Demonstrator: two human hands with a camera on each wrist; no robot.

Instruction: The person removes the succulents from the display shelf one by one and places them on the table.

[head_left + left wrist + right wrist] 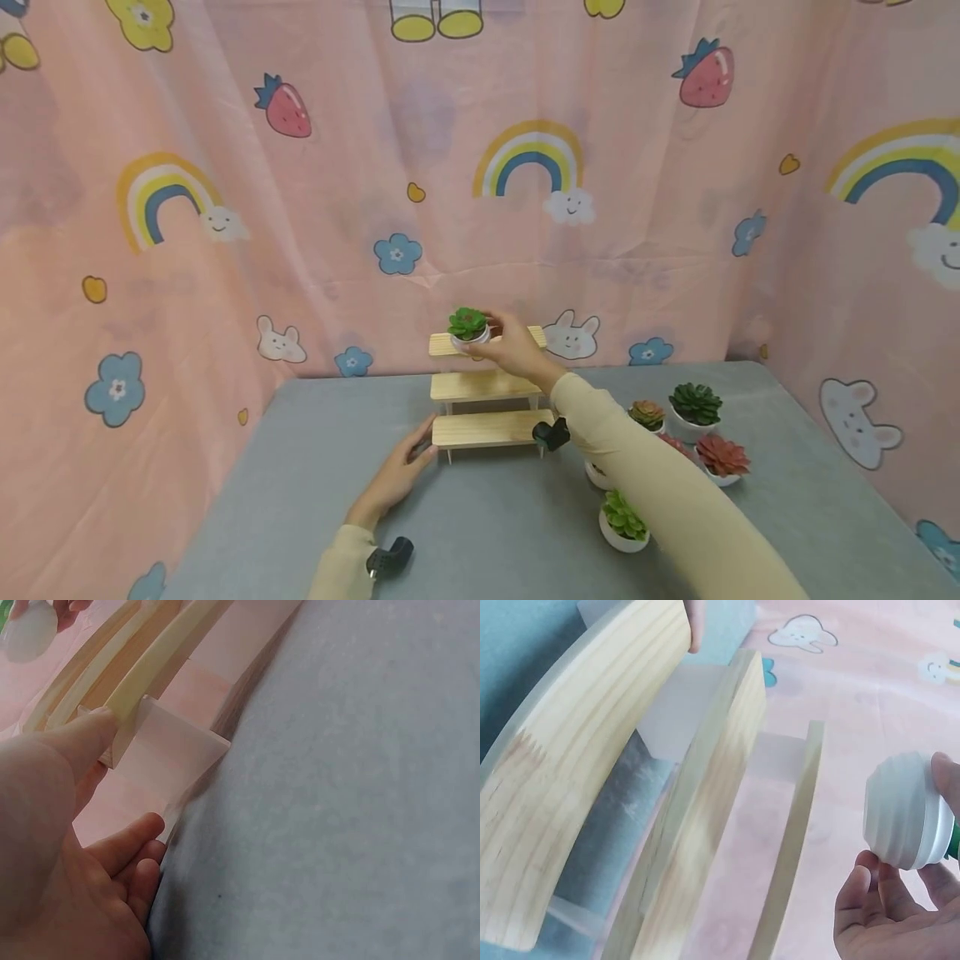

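Observation:
My right hand (516, 346) holds a green artificial succulent in a white pot (468, 325) by the pot, over the left part of the top board of a three-tier wooden shelf stand (491, 428). In the right wrist view the ribbed white pot (898, 814) sits between thumb and fingertips, apart from the boards. My left hand (397, 468) is at the left end of the lowest board. In the left wrist view its thumb (94, 731) presses that board's end, the index finger partly hidden behind it, and the other fingers hang loosely curled.
Right of the stand are several potted succulents: a dark green one (694, 407), a red one (722, 458), an orange-green one (647, 415) and a bright green one (624, 522). My right sleeve partly covers some. A pink patterned curtain (450, 275) hangs behind the grey table (315, 450).

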